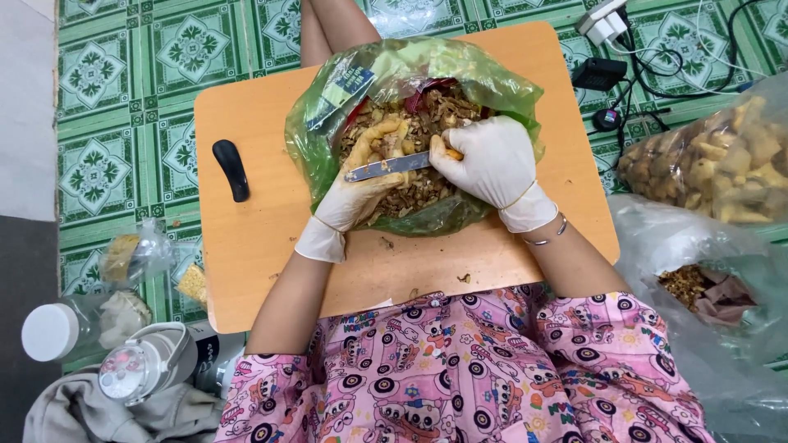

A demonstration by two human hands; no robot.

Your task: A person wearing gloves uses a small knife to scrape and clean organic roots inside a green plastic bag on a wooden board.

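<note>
My left hand (359, 193), in a white glove, holds a pale yellow root piece (387, 135) over an open green plastic bag (316, 139). In its white glove, my right hand (490, 164) grips a knife (386, 167) by its orange handle, the blade lying across the root piece. The bag is full of brown peelings (435, 111) and sits on a small orange wooden table (254, 238).
A black object (231, 169) lies on the table's left side. On the right stand a clear bag of yellow pieces (722, 164) and a bag with scraps (689, 283). Bottles (139, 365), small bags and grey cloth sit at lower left. Chargers and cables (607, 74) lie on the green tiled floor.
</note>
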